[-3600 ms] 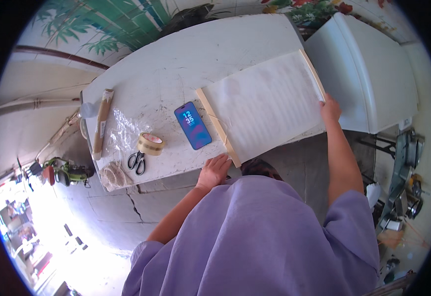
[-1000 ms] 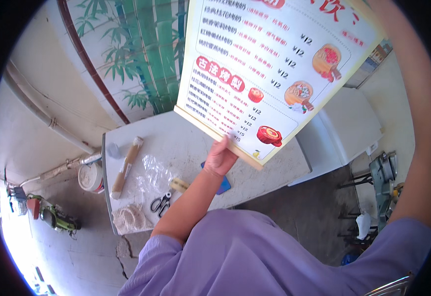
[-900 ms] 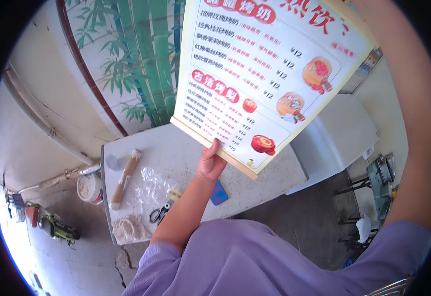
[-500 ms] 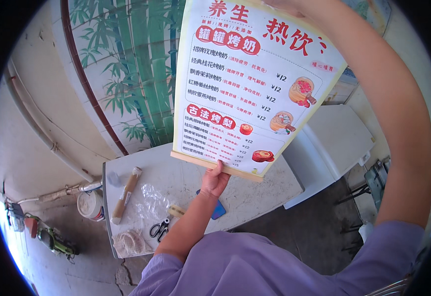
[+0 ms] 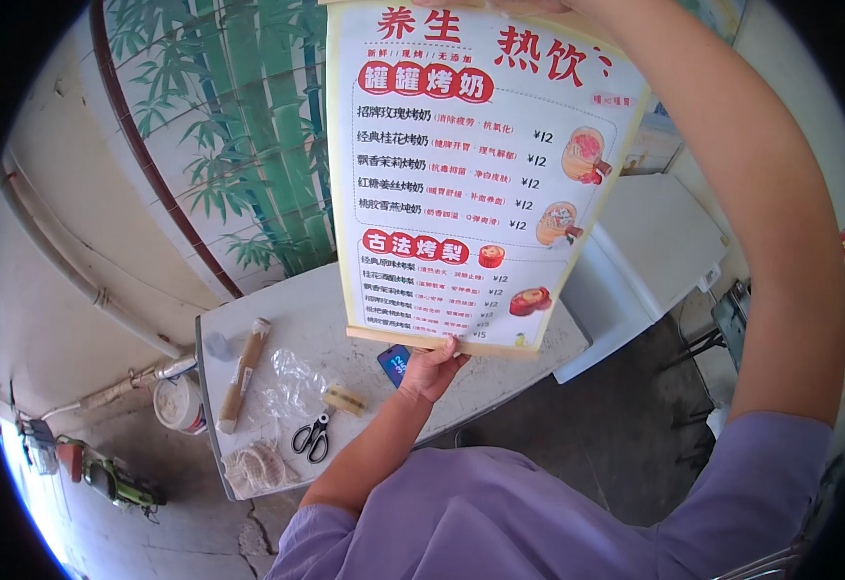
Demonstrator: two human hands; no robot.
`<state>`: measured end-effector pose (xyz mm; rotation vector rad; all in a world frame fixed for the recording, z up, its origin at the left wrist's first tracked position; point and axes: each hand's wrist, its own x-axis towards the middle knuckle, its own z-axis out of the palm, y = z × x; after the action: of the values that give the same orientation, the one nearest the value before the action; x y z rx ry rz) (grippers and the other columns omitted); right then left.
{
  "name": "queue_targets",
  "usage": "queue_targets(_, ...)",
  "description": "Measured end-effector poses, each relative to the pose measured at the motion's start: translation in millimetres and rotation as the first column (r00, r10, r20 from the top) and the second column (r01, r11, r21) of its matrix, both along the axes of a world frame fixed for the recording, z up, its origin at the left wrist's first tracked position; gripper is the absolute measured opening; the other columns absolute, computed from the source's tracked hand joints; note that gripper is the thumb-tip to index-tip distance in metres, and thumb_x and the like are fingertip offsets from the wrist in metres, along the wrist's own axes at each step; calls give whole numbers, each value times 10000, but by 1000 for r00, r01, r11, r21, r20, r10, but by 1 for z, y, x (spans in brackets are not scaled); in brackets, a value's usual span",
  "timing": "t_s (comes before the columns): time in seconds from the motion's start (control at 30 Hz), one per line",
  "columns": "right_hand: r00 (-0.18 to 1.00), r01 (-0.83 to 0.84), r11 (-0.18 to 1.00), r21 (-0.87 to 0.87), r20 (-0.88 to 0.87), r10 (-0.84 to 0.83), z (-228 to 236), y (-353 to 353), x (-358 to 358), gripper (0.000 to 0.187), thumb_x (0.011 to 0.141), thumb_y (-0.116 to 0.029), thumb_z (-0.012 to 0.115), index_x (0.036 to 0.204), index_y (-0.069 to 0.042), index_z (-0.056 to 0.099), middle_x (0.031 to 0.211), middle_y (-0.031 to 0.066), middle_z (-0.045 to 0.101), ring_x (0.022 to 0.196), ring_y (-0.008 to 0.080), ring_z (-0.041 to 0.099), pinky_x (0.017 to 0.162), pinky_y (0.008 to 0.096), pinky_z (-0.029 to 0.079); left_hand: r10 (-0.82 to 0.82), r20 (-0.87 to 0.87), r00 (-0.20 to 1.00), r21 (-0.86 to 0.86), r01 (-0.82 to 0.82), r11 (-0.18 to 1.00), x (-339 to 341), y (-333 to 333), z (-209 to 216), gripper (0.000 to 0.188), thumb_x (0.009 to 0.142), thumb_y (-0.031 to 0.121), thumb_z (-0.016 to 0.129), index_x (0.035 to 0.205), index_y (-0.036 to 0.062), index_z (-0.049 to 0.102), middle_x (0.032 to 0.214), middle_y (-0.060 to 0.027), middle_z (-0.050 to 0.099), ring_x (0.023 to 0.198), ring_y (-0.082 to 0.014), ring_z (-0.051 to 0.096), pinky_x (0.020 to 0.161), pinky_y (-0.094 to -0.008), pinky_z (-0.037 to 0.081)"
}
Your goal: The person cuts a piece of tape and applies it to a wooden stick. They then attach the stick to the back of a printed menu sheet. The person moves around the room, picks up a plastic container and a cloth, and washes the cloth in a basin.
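Observation:
A menu poster (image 5: 471,145) with red and black print and small drink pictures hangs stretched out before me, its yellow-edged sheet slightly tilted. Along its lower end runs a pale wooden strip (image 5: 509,350). My left hand (image 5: 432,371) pinches that strip near its middle, thumb in front and the other fingers mostly behind or below. High up, my right hand (image 5: 514,6) is closed on the poster's top end. The upper edge of the view cuts off part of that hand.
Below the poster, a white table (image 5: 471,391) carries a phone (image 5: 394,364), a tape roll (image 5: 345,399), scissors (image 5: 311,437), clear plastic wrap (image 5: 297,375), a brown tube (image 5: 245,372) and a whitish bundle (image 5: 256,468). A white chest (image 5: 650,227) stands right; a bucket (image 5: 179,404) left.
The poster has shifted left at the top and its lower end has swung right, so it hangs straighter. My left hand moved slightly right and down with the strip, uncovering more of the phone.

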<state>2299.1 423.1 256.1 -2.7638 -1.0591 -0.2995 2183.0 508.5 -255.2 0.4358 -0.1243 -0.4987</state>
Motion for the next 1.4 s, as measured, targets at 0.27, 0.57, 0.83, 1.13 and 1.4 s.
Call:
queue_targets(0.27,995,19,997,-68,-94,-26,-3,-15,6,370,851,-208,663,1184,-45,678,1026,103,714,939,180,641,826,340,500,-60,-6,998,-12,60,998,-14,-17,5,632,798,144,795,1355,165,495,1332,-12,556,1266,-236,503,1076,-453,402)
queue_targets(0.57,972,-115,990,-86,-216,94,-10,-34,25,351,884,-157,639,1217,-48,661,1067,88,711,984,163,627,869,326,487,-73,-62,995,76,78,994,-22,-31,11,654,814,74,767,1380,155,449,1322,-22,546,1234,-224,513,1052,-425,410)
queue_targets(0.83,911,-155,988,-25,-391,133,-26,-54,34,391,926,-177,630,1300,-64,607,1202,76,665,1097,171,589,942,324,467,135,-143,980,220,-101,970,-16,-46,5,531,876,5,682,1343,126,460,1308,-45,545,1191,-216,543,1017,-389,465)
queue_targets(1.13,986,-166,978,-129,-22,165,-41,-71,31,431,925,-210,602,1350,-143,574,1222,127,659,1118,228,605,966,361,458,266,-165,950,197,-233,952,1,-62,0,406,909,7,643,1277,119,514,1265,-45,580,1168,-203,577,1039,-356,495)
queue_targets(1.4,949,-312,921,-232,-116,292,-30,-80,15,543,843,-126,640,1372,-103,520,1242,138,640,1139,233,587,961,368,459,240,-176,955,162,-213,964,12,-71,-10,396,902,15,657,1262,123,532,1243,-31,594,1154,-195,585,1036,-360,498)
